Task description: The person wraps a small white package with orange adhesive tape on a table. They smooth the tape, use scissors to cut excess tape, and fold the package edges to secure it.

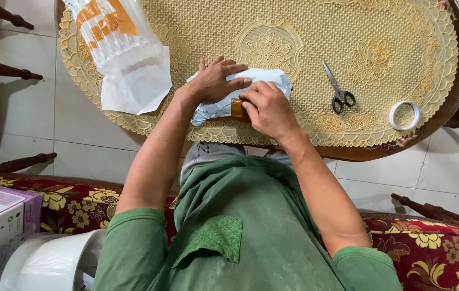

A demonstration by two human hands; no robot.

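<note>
While the left hand (214, 81) lies flat, pinning the soft grey plastic parcel (240, 92) at frame centre, the right hand (267, 108) curls closed, pressing brown tape (237, 108) along its near edge.

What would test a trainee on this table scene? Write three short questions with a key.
1. True or false: both hands rest on the parcel.
2. Which lies nearer the right hand: A scissors, B tape roll?
3. What lies left of the left hand?

Key: 1 true. 2 A. 3 the white and orange bag.
</note>
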